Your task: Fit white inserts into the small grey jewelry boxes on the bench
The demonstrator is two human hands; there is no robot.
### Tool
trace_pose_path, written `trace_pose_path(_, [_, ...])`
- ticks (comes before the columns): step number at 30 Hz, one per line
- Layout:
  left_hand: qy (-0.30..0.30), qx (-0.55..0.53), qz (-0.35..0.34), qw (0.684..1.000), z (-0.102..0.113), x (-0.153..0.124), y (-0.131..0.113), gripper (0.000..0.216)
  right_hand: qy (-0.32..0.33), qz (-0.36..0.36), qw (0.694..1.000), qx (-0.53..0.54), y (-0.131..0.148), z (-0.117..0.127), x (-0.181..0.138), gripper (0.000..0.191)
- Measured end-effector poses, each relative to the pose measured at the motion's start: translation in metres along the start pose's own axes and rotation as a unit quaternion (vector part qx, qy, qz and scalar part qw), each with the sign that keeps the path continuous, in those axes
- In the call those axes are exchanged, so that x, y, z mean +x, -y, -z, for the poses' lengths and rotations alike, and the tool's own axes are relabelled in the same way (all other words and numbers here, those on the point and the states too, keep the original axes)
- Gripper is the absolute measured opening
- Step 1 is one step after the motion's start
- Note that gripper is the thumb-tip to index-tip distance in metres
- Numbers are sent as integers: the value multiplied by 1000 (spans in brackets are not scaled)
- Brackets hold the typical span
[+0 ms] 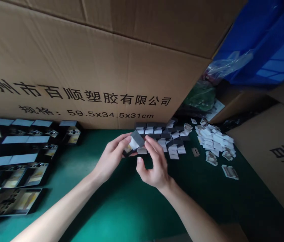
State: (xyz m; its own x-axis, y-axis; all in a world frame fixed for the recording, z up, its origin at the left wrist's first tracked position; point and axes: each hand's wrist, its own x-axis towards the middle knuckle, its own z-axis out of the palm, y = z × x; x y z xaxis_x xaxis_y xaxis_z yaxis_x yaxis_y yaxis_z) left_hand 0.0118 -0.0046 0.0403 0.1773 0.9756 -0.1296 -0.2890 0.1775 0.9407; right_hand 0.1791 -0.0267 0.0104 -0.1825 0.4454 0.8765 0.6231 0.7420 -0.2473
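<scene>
My left hand (pixel 113 153) is closed around a small dark hinged box (pixel 138 138), near the middle of the view. Its grey lid is tilted up, and something whitish and yellowish shows inside. Close by on the right is my right hand (pixel 155 163), with its fingertips at the lid's edge and its thumb spread away from the fingers. Just behind both hands stand rows of small dark boxes with white fronts (pixel 178 148); the hands partly cover them.
At right lies a heap of small white pieces (pixel 215 137). Larger open black boxes (pixel 18 201) stand in rows at left on the green table (pixel 101 215). A big cardboard carton (pixel 94 67) walls off the back; another carton (pixel 263 154) borders the right, below a blue bin (pixel 265 43).
</scene>
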Motion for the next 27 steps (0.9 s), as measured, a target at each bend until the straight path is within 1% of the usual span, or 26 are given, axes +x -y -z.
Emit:
trace_pose_path(3, [23,-89,53,994,0,0,0,42,-13,-1,1000,-13,-1,-1,1,69])
trace_pose_path(5, [28,-123,75,989,0,1,-2,38,-14,-2,1000,-18,-2,-2,0,68])
trace_pose_path(11, [72,-168,132,974,4,1,-12,24,-8,-25,1000,-10,-5,-4,-2,65])
trace_pose_path(14, [86,-168,138,972,5,0,-14,23,8,-31,999,10,-6,-4,-2,65])
trace_pose_path(17, [68,-173,134,974,4,0,-15,22,13,-36,999,22,-7,-5,0,66])
trace_pose_path(22, [-25,-182,117,976,0,4,-18,19,1,-40,999,16,-6,-5,0,60])
trace_pose_path(25, [-39,-175,95,979,2,9,-18,19,-23,-32,999,0,-5,-3,1,55])
trace_pose_path(27, [-38,-172,84,981,3,11,-17,18,-38,-13,999,-10,-5,-2,2,56])
